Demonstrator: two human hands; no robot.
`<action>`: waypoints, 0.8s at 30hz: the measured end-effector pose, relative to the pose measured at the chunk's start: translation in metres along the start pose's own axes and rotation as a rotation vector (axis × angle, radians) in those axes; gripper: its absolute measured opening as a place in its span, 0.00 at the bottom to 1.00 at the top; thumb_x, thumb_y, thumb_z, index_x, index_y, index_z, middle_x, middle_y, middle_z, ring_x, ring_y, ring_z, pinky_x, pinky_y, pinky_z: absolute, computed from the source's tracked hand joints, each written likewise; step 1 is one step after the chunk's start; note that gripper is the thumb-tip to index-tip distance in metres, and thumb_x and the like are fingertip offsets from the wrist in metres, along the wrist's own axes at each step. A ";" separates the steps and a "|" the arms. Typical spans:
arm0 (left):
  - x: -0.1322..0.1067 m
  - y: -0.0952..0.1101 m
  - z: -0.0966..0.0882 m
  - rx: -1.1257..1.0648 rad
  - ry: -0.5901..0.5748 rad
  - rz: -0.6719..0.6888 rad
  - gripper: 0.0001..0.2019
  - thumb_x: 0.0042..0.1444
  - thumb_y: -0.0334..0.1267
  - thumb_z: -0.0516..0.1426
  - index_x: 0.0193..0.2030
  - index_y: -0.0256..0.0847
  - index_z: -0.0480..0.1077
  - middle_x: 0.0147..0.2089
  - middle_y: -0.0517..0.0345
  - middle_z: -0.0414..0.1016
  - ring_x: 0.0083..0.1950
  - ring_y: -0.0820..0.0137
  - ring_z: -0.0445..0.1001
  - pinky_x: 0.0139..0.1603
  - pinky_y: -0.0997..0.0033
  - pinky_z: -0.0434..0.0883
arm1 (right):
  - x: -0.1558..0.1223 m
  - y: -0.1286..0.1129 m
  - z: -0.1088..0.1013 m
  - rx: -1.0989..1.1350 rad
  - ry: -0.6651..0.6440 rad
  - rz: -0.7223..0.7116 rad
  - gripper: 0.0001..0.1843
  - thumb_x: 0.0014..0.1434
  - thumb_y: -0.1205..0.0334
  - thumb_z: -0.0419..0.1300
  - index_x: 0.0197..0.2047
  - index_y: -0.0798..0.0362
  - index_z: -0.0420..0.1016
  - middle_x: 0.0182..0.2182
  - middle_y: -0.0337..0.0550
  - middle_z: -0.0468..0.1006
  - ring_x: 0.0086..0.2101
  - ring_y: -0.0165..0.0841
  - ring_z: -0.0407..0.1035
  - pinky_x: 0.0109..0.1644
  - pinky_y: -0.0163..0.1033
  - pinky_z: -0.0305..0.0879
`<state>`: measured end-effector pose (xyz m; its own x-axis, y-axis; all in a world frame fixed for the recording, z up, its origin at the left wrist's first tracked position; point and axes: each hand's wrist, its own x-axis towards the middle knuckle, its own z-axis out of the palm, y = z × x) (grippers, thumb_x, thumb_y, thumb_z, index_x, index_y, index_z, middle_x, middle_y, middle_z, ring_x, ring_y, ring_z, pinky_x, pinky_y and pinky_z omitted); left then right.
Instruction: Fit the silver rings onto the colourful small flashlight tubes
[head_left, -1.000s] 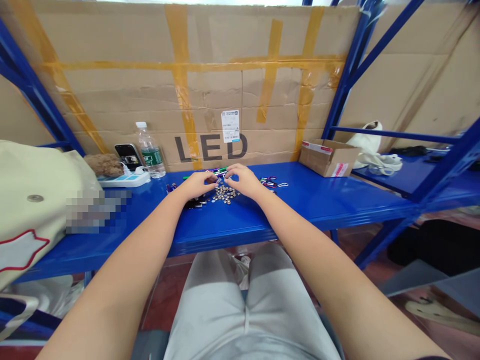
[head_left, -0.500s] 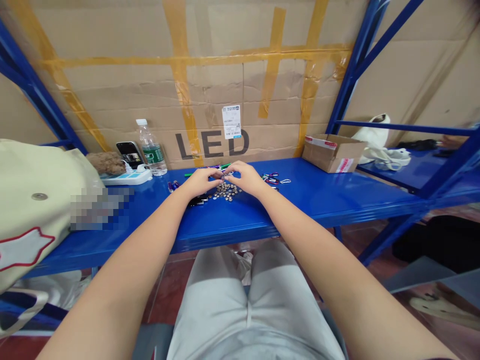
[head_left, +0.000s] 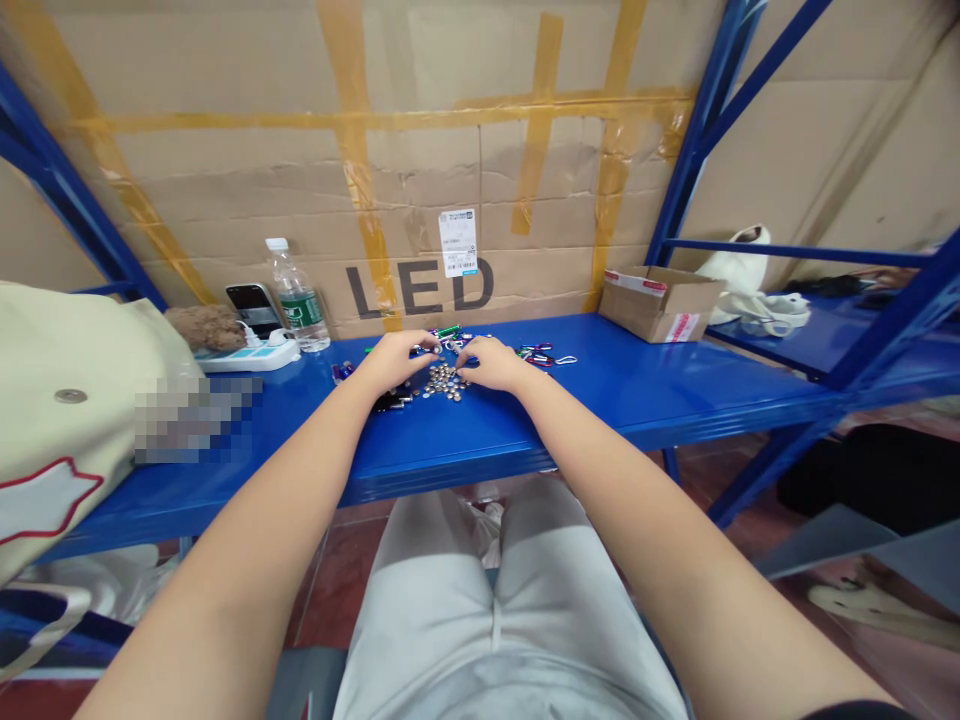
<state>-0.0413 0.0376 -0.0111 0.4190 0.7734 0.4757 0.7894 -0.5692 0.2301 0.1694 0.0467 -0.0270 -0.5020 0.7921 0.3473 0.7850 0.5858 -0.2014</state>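
Note:
A loose pile of small round metal pieces, like button cells (head_left: 444,380), lies on the blue shelf top (head_left: 600,390). My left hand (head_left: 401,362) is curled at the pile's left side, with a small shiny tube-like piece at its fingertips, too small to name. On the opposite side, my right hand (head_left: 491,363) bends down with thumb and fingers pinched at the pile's edge; what they hold is hidden. Behind the hands lie green and purple metal tubes (head_left: 448,332). Black tubes (head_left: 394,401) sit below my left hand, and coloured carabiner clips (head_left: 536,354) lie right of my right hand.
At the back left stand a water bottle (head_left: 301,300), a phone (head_left: 255,308) and a white power strip (head_left: 251,356). A cream bag (head_left: 90,370) fills the left end. A small cardboard box (head_left: 664,303) stands back right, before a large cardboard wall (head_left: 285,190).
My hands were together above the pile and are now apart. The right hand has lowered to the pile's edge; the left has drawn slightly left. The view has shifted a little.

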 end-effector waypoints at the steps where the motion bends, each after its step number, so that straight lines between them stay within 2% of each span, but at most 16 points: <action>1: 0.000 0.000 0.000 0.009 -0.004 0.003 0.13 0.57 0.39 0.56 0.47 0.41 0.75 0.50 0.55 0.79 0.52 0.62 0.74 0.56 0.66 0.68 | 0.000 0.000 0.001 0.011 -0.007 -0.006 0.12 0.58 0.58 0.59 0.43 0.46 0.80 0.47 0.42 0.77 0.48 0.37 0.68 0.55 0.41 0.61; 5: 0.000 -0.001 -0.001 0.130 -0.037 0.064 0.14 0.57 0.37 0.54 0.48 0.44 0.74 0.52 0.56 0.77 0.54 0.62 0.73 0.57 0.64 0.66 | -0.001 0.001 0.002 0.050 -0.007 -0.013 0.12 0.59 0.60 0.58 0.43 0.47 0.80 0.47 0.42 0.78 0.48 0.37 0.69 0.55 0.40 0.62; 10: -0.001 0.004 0.000 0.404 -0.063 0.249 0.13 0.61 0.32 0.51 0.44 0.46 0.77 0.49 0.52 0.78 0.55 0.59 0.69 0.57 0.56 0.59 | 0.000 0.003 0.002 0.060 0.004 0.002 0.12 0.59 0.60 0.57 0.43 0.47 0.80 0.47 0.42 0.78 0.48 0.37 0.69 0.56 0.41 0.61; 14: 0.000 0.010 0.002 0.477 -0.033 0.362 0.14 0.61 0.30 0.51 0.44 0.47 0.77 0.49 0.51 0.77 0.58 0.59 0.66 0.58 0.54 0.56 | 0.000 0.005 0.001 0.038 0.027 0.037 0.12 0.60 0.59 0.57 0.44 0.46 0.80 0.48 0.43 0.77 0.50 0.38 0.68 0.57 0.43 0.61; 17: 0.000 0.011 0.004 0.468 0.030 0.332 0.14 0.62 0.31 0.50 0.44 0.48 0.77 0.50 0.51 0.76 0.58 0.59 0.66 0.57 0.54 0.55 | 0.000 0.003 0.002 0.018 0.020 0.029 0.14 0.60 0.58 0.57 0.47 0.45 0.79 0.50 0.45 0.75 0.52 0.40 0.66 0.57 0.46 0.60; 21: -0.002 0.008 0.005 0.433 0.077 0.193 0.14 0.61 0.33 0.51 0.47 0.46 0.76 0.51 0.50 0.77 0.55 0.58 0.68 0.54 0.54 0.57 | 0.000 -0.004 0.006 -0.029 0.015 -0.002 0.19 0.62 0.56 0.56 0.56 0.41 0.74 0.54 0.48 0.72 0.54 0.45 0.64 0.56 0.54 0.61; 24: -0.002 0.007 0.003 0.423 0.056 0.129 0.14 0.60 0.32 0.53 0.48 0.47 0.75 0.51 0.52 0.77 0.55 0.58 0.68 0.53 0.55 0.57 | 0.002 -0.008 0.008 -0.074 -0.001 -0.043 0.15 0.62 0.58 0.55 0.50 0.41 0.77 0.53 0.46 0.74 0.55 0.46 0.63 0.55 0.57 0.60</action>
<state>-0.0349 0.0325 -0.0132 0.5108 0.6804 0.5255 0.8510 -0.4872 -0.1963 0.1591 0.0452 -0.0320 -0.5364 0.7662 0.3537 0.7870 0.6055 -0.1182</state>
